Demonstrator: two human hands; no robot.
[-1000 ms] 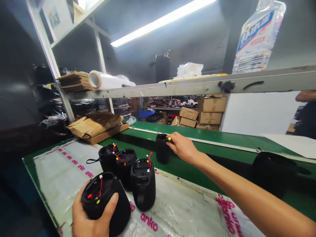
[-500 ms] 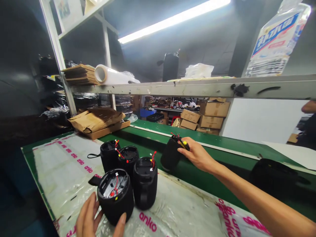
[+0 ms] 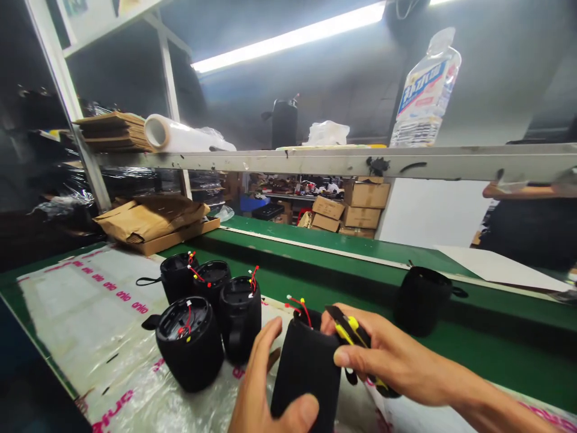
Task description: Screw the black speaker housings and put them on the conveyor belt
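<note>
A black cylindrical speaker housing (image 3: pixel 306 373) stands slightly tilted in front of me, red wires with small connectors rising from its open top. My left hand (image 3: pixel 270 385) is around its left side, thumb across the front. At the upper right rim, my right hand (image 3: pixel 374 349) grips the housing while also holding a yellow and black utility knife (image 3: pixel 354 331). To the left, several similar housings stand close together; the nearest housing (image 3: pixel 192 355) shows its open top with wires and a strap tab. What lies inside the held housing is hidden.
Another black housing (image 3: pixel 421 300) stands on the green belt (image 3: pixel 378 282) to the right. Plastic sheeting (image 3: pixel 121 349) covers the near worktop. A brown paper package (image 3: pixel 153 219) lies at the back left. Above runs a shelf edge (image 3: pixel 270 161) with a bottle (image 3: pixel 426 96). Behind is a person's arm (image 3: pixel 518 191).
My right hand has brought the housing from the green belt toward me onto the sheeting. My left hand has left the nearest grouped housing and moved right to this one. The view has turned right.
</note>
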